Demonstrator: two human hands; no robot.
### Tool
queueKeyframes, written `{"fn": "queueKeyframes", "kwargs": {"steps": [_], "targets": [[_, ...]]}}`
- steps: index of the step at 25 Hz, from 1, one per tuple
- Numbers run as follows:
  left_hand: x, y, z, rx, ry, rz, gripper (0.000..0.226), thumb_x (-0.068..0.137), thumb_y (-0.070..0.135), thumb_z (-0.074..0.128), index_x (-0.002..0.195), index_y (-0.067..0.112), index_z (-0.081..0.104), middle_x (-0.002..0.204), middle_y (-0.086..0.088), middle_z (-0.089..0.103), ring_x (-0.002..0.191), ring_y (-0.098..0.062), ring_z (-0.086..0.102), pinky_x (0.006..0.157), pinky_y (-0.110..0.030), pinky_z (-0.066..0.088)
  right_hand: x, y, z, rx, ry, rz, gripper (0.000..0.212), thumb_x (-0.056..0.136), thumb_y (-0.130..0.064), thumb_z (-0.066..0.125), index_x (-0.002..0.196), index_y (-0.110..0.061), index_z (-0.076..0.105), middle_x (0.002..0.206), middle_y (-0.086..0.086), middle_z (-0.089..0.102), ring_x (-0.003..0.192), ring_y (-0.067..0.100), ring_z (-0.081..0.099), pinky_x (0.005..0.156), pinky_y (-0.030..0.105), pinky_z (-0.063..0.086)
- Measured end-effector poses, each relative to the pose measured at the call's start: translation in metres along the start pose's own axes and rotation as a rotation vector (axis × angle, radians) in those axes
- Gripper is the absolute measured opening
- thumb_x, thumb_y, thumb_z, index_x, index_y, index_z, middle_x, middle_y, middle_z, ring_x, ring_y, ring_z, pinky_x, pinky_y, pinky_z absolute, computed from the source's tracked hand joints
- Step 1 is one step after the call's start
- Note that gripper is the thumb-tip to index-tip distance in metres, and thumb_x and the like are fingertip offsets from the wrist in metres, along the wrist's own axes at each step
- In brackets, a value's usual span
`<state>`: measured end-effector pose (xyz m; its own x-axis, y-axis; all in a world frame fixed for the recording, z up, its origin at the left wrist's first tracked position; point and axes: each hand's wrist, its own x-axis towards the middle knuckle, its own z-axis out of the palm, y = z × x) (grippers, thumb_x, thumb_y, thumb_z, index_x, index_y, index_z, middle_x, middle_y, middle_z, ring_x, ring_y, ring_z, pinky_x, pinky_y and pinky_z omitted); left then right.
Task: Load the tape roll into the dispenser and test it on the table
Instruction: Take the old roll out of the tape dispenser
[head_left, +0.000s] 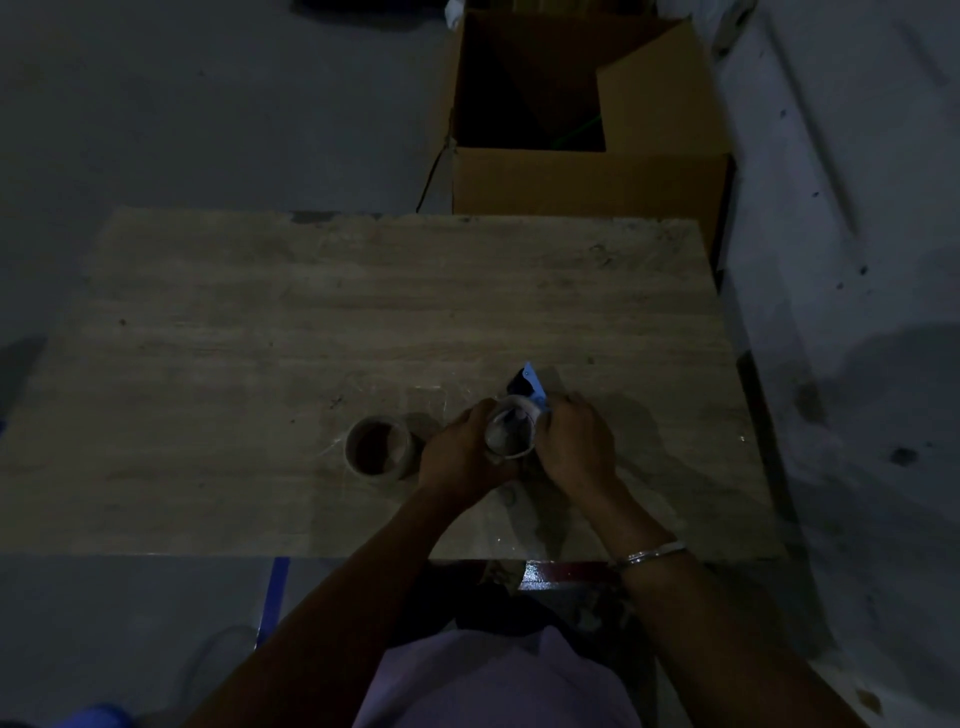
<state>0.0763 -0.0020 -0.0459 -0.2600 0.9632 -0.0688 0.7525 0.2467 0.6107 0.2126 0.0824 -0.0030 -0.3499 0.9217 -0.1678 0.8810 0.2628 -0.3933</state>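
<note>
The scene is dim. A tape roll (510, 432) sits between both hands, above the near right part of the wooden table (311, 322). My left hand (458, 452) grips its left side. My right hand (574, 441) holds the right side together with a blue tape dispenser (531, 387), whose blue and black tip sticks out beyond the roll. Whether the roll sits on the dispenser's hub is hidden by the fingers. A second tape roll (376, 448) lies flat on the table, just left of my left hand.
An open cardboard box (587, 176) stands on the floor beyond the table's far right edge. A pale wall or sheet (857, 260) runs along the right. A blue strip (275, 592) marks the floor below the table's near edge.
</note>
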Motion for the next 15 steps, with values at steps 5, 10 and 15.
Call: {"fn": "queueKeyframes", "kwargs": {"steps": [5,10,15], "targets": [[-0.001,0.001,0.002,-0.070,-0.025,0.028,0.089,0.067,0.058,0.072,0.141,0.017,0.043,0.132,-0.005,0.060,0.110,-0.023,0.063,0.081,-0.038,0.056,0.003,-0.006,-0.001,0.082,-0.092,0.017,0.021,0.097,-0.028,0.051,0.101,-0.013,0.065,0.089,0.005,0.065,0.081,0.021,0.064,0.067,0.033,0.051],[-0.007,0.002,-0.002,-0.103,-0.039,0.009,0.092,0.077,0.048,0.077,0.149,0.011,0.035,0.146,-0.011,0.048,0.122,-0.024,0.056,0.093,-0.036,0.052,0.004,-0.011,0.005,0.020,-0.099,-0.027,0.016,0.095,-0.018,0.054,0.102,-0.012,0.067,0.095,0.005,0.068,0.086,0.019,0.063,0.074,0.030,0.050],[-0.011,-0.004,-0.013,-0.189,-0.067,-0.192,0.061,0.098,0.046,0.050,0.151,0.018,0.035,0.141,-0.010,0.056,0.107,-0.021,0.067,0.084,-0.036,0.057,0.003,-0.017,0.008,0.003,-0.117,-0.083,0.013,0.092,-0.015,0.057,0.099,-0.011,0.066,0.094,0.008,0.068,0.084,0.022,0.065,0.077,0.037,0.055]]}}
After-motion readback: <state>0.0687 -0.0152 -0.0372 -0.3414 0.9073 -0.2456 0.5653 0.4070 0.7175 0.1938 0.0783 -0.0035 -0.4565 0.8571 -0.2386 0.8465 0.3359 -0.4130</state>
